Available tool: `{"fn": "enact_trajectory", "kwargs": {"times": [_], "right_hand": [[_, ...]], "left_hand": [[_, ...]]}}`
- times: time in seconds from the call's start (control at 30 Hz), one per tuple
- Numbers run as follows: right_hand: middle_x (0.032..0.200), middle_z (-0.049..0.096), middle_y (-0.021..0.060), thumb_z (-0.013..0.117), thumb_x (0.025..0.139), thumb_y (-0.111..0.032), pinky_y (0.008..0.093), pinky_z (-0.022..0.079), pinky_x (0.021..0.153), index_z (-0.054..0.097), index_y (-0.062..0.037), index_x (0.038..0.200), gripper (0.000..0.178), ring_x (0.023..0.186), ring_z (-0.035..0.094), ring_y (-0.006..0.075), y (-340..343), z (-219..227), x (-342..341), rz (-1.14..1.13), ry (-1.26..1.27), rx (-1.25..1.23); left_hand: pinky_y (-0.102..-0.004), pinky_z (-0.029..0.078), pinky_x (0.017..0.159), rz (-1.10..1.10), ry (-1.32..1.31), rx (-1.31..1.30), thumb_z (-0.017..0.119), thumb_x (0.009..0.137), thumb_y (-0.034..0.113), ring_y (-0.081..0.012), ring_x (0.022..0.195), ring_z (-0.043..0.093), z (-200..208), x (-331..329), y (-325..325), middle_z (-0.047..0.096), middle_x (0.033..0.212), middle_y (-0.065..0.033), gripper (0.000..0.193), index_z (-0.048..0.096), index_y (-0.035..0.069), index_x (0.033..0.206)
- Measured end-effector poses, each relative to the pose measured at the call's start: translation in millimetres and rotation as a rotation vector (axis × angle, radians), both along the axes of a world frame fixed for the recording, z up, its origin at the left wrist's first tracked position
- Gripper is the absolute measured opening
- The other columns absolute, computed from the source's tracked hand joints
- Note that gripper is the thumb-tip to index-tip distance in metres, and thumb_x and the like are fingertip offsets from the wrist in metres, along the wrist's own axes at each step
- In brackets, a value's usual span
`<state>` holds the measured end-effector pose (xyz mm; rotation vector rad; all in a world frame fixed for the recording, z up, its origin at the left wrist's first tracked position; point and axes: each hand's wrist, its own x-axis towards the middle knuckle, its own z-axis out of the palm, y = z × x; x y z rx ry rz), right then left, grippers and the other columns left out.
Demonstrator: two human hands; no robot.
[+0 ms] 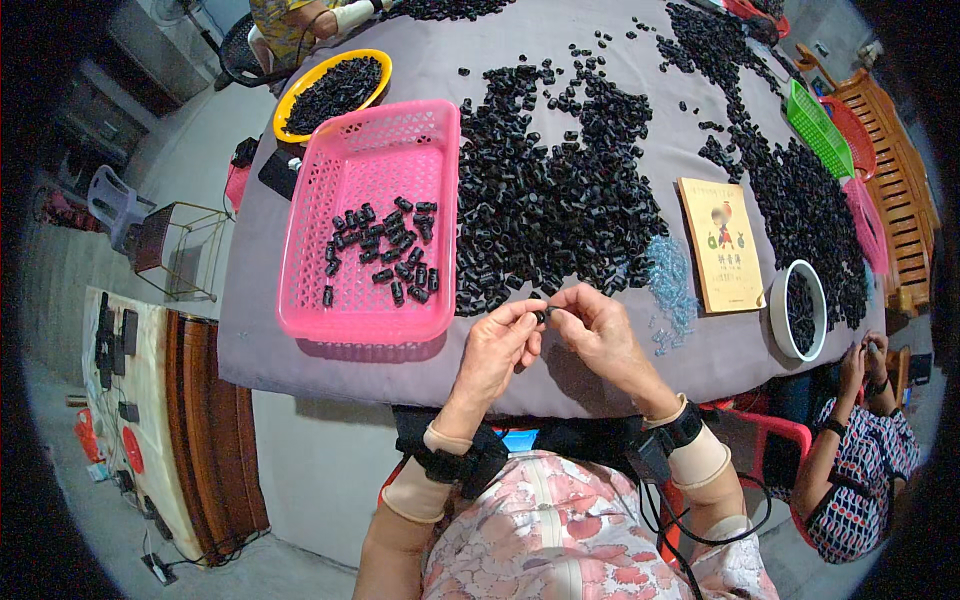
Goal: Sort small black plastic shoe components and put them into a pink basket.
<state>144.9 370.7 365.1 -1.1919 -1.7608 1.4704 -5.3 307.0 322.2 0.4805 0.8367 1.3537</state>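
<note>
While the left hand (503, 337) and right hand (600, 338) pinch a black part (541, 316), basket (365, 326) at ten o'clock holds loose pieces (397, 293), a small share, I'd judge; the big heap (560, 190) at twelve remains. Fingers mask the part's details, and a far heap (450, 8) runs out of frame.

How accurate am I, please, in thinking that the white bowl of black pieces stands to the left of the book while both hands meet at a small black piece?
One detail is wrong: the head view shows the white bowl of black pieces to the right of the book. The left hand and right hand do meet at a small black piece.
</note>
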Motion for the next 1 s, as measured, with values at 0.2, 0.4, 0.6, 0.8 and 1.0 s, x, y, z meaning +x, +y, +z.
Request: {"fn": "enact_trajectory", "kwargs": {"times": [0.2, 0.4, 0.6, 0.8, 1.0], "right_hand": [[0.074, 0.063, 0.0051, 0.057, 0.084, -0.012, 0.0254, 0.045, 0.058, 0.061, 0.0012, 0.095, 0.018, 0.065, 0.055, 0.0091, -2.3, -2.8, -1.5, 0.055, 0.089, -0.096], [0.073, 0.062, 0.0036, 0.058, 0.084, -0.010, 0.0242, 0.044, 0.056, 0.062, 0.0023, 0.092, 0.015, 0.064, 0.053, 0.0078, -4.4, -6.7, -0.8, 0.025, 0.059, -0.041], [0.074, 0.062, 0.0038, 0.058, 0.085, -0.008, 0.0226, 0.044, 0.052, 0.061, 0.0040, 0.094, 0.015, 0.060, 0.054, 0.0072, -6.9, -2.8, 0.6, 0.024, 0.108, -0.181], [0.075, 0.061, 0.0038, 0.058, 0.087, -0.006, 0.0210, 0.047, 0.051, 0.058, 0.0011, 0.094, 0.010, 0.060, 0.055, 0.0069, -8.6, -7.8, 3.5, 0.046, 0.282, -0.386], [0.075, 0.062, 0.0037, 0.060, 0.086, -0.006, 0.0207, 0.047, 0.053, 0.055, 0.0000, 0.090, 0.009, 0.063, 0.056, 0.0074, -12.2, -9.7, 6.0, 0.059, 0.291, -0.379]], "left_hand": [[-0.0182, 0.038, 0.046, 0.013, 0.004, 0.016, 0.054, 0.092, 0.012, -0.0078, 0.057, 0.051, 0.9, 1.5, 2.5, 0.055, 0.071, -0.0026, 0.018, 0.055, 0.002, 0.106], [-0.0178, 0.038, 0.045, 0.021, 0.043, -0.024, 0.056, 0.090, 0.011, -0.0080, 0.054, 0.050, 0.5, 1.9, 2.9, 0.055, 0.068, -0.0026, 0.017, 0.055, 0.002, 0.104], [-0.0179, 0.037, 0.043, 0.061, 0.088, -0.065, 0.056, 0.090, 0.012, -0.0076, 0.050, 0.048, 2.7, 4.9, 3.1, 0.055, 0.064, -0.0021, 0.013, 0.060, 0.003, 0.099], [-0.0179, 0.038, 0.044, 0.025, 0.143, -0.072, 0.056, 0.090, 0.013, -0.0068, 0.051, 0.048, 3.2, 4.5, 2.6, 0.056, 0.065, -0.0017, 0.019, 0.061, 0.003, 0.106], [-0.0182, 0.040, 0.045, 0.002, 0.155, -0.010, 0.055, 0.090, 0.013, -0.0071, 0.055, 0.051, 2.6, 3.7, 1.5, 0.057, 0.069, -0.0018, 0.023, 0.059, 0.002, 0.111]]}}
